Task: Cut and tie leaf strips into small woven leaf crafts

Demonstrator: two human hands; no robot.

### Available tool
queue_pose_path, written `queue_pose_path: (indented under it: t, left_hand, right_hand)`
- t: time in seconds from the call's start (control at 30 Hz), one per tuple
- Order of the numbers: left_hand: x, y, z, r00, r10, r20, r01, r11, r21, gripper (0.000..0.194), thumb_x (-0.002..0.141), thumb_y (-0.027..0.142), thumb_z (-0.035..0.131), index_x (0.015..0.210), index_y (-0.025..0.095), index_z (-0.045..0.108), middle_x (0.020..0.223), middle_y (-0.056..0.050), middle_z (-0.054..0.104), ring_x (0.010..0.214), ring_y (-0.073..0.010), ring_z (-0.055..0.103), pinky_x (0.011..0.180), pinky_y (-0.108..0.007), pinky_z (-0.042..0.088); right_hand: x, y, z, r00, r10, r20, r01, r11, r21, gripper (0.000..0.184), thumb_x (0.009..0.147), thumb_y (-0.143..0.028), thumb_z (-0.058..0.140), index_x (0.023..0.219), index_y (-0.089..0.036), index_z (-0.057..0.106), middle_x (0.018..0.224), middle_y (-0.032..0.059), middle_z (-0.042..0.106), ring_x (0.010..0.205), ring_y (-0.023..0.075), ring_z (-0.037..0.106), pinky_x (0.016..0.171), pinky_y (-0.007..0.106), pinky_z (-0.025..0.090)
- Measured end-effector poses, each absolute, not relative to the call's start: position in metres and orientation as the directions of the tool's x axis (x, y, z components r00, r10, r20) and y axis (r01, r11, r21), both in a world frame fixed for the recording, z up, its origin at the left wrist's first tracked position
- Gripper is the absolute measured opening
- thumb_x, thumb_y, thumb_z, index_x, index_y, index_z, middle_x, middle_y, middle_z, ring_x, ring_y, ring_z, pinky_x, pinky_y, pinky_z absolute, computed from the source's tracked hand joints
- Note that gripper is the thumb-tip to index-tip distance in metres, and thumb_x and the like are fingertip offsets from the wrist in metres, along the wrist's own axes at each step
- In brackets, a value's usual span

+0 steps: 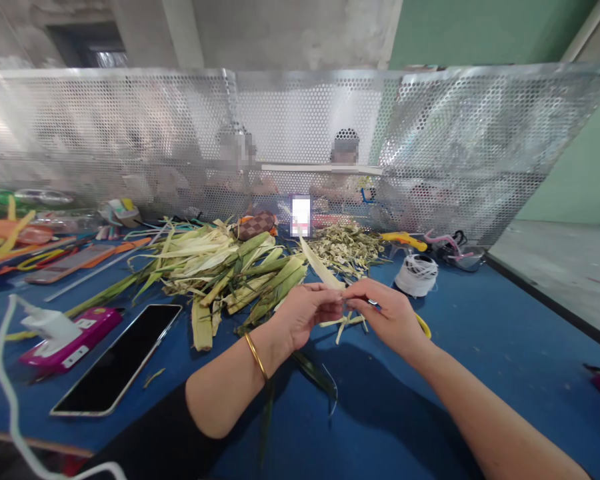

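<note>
Between my two hands, over the blue table (485, 373), is a pale corn husk (321, 265) that points up and away. My left hand (307, 310), with a gold bangle on the wrist, is closed on the husk's near end. Thumb and finger of my right hand (383, 310) pinch at the same end, the fingertips of both hands almost touching. Thin husk strips (345, 323) lie below the hands. Just left is a heap of green and pale corn husks (215, 260). A pile of small curled husk pieces (347, 247) sits behind my hands.
A ball of white string (416, 275) and yellow-handled scissors (404, 240) are to the right. At left lie a phone (117, 360) and a magenta power strip (73, 340) with a white cable. A perforated metal screen (300, 113) stands behind, with people beyond it.
</note>
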State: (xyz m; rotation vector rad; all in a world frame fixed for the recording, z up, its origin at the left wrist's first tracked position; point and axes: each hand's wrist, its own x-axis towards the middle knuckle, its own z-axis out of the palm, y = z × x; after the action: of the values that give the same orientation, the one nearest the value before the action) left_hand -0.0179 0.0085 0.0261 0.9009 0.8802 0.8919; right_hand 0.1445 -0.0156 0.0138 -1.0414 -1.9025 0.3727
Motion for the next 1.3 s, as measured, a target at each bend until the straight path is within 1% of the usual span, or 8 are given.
queue_pose_path:
  t: [0.17, 0.43, 0.63, 0.73, 0.9, 1.0, 1.13, 1.3]
  left_hand:
    - [-0.019, 0.009, 0.026, 0.383, 0.888, -0.254, -0.261, 0.368, 0.893, 0.009, 0.067, 0.013, 0.073, 0.062, 0.013, 0.065, 0.057, -0.001, 0.061, 0.056, -0.0091, 0.057, 0.064, -0.023, 0.051]
    - [-0.021, 0.010, 0.027, 0.406, 0.880, -0.247, -0.205, 0.351, 0.914, 0.015, 0.063, 0.020, 0.078, 0.062, 0.013, 0.065, 0.057, -0.001, 0.060, 0.054, -0.0089, 0.055, 0.063, -0.025, 0.052]
    - [-0.018, 0.007, 0.028, 0.345, 0.919, -0.192, -0.091, 0.236, 0.967, 0.016, 0.068, 0.019, 0.074, 0.057, 0.014, 0.063, 0.055, -0.001, 0.062, 0.051, -0.0091, 0.055, 0.063, -0.025, 0.051]
    - [-0.015, 0.004, 0.028, 0.311, 0.938, -0.152, -0.070, 0.183, 0.981, 0.017, 0.073, 0.017, 0.068, 0.056, 0.014, 0.064, 0.055, -0.002, 0.063, 0.052, -0.0100, 0.057, 0.062, -0.025, 0.050]
    - [-0.012, 0.002, 0.029, 0.309, 0.949, -0.069, -0.076, 0.097, 0.992, 0.018, 0.075, 0.012, 0.063, 0.057, 0.015, 0.067, 0.057, -0.002, 0.064, 0.055, -0.0104, 0.058, 0.064, -0.023, 0.049]
    - [-0.012, 0.003, 0.029, 0.320, 0.944, -0.081, -0.051, 0.103, 0.993, 0.020, 0.076, 0.012, 0.062, 0.057, 0.015, 0.067, 0.056, -0.002, 0.064, 0.054, -0.0099, 0.057, 0.064, -0.023, 0.049]
    - [-0.011, 0.004, 0.029, 0.318, 0.943, -0.102, -0.030, 0.117, 0.993, 0.020, 0.077, 0.012, 0.061, 0.058, 0.014, 0.066, 0.056, -0.001, 0.063, 0.053, -0.0097, 0.056, 0.063, -0.023, 0.048]
    - [-0.011, 0.003, 0.027, 0.317, 0.945, -0.077, -0.018, 0.087, 0.996, 0.013, 0.068, 0.017, 0.072, 0.058, 0.014, 0.065, 0.054, 0.002, 0.059, 0.054, -0.0091, 0.055, 0.061, -0.022, 0.047]
  right_hand:
    - [0.145, -0.015, 0.010, -0.190, 0.769, 0.610, 0.528, 0.604, -0.597, 0.018, 0.088, -0.028, 0.050, 0.082, -0.023, 0.066, 0.077, 0.0030, 0.066, 0.073, 0.0179, 0.061, 0.068, 0.030, 0.047]
    - [0.146, -0.013, 0.009, -0.169, 0.748, 0.642, 0.550, 0.612, -0.568, 0.015, 0.087, -0.027, 0.052, 0.078, -0.023, 0.064, 0.079, 0.0038, 0.063, 0.076, 0.0187, 0.058, 0.071, 0.031, 0.046]
    - [0.147, -0.012, 0.010, -0.237, 0.766, 0.598, 0.595, 0.601, -0.534, 0.015, 0.088, -0.022, 0.049, 0.077, -0.023, 0.059, 0.082, 0.0032, 0.058, 0.077, 0.0178, 0.057, 0.071, 0.030, 0.045]
    - [0.147, -0.012, 0.010, -0.229, 0.800, 0.555, 0.619, 0.559, -0.552, 0.013, 0.088, -0.021, 0.048, 0.077, -0.022, 0.056, 0.084, 0.0033, 0.059, 0.078, 0.0179, 0.057, 0.072, 0.031, 0.044]
    - [0.146, -0.013, 0.010, -0.133, 0.887, 0.442, 0.632, 0.420, -0.651, 0.010, 0.085, -0.023, 0.050, 0.078, -0.022, 0.057, 0.071, 0.0005, 0.062, 0.069, 0.0171, 0.055, 0.063, 0.029, 0.041]
    - [0.145, -0.013, 0.011, -0.088, 0.904, 0.418, 0.603, 0.383, -0.700, 0.011, 0.082, -0.025, 0.052, 0.076, -0.022, 0.059, 0.071, 0.0006, 0.066, 0.069, 0.0169, 0.057, 0.064, 0.028, 0.042]
    - [0.145, -0.013, 0.011, -0.059, 0.911, 0.407, 0.613, 0.355, -0.706, 0.012, 0.079, -0.026, 0.054, 0.072, -0.021, 0.062, 0.069, 0.0012, 0.067, 0.065, 0.0165, 0.058, 0.061, 0.028, 0.043]
    - [0.146, -0.013, 0.009, -0.064, 0.897, 0.436, 0.615, 0.380, -0.691, 0.012, 0.078, -0.025, 0.053, 0.072, -0.021, 0.062, 0.067, 0.0006, 0.066, 0.063, 0.0155, 0.057, 0.060, 0.027, 0.042]
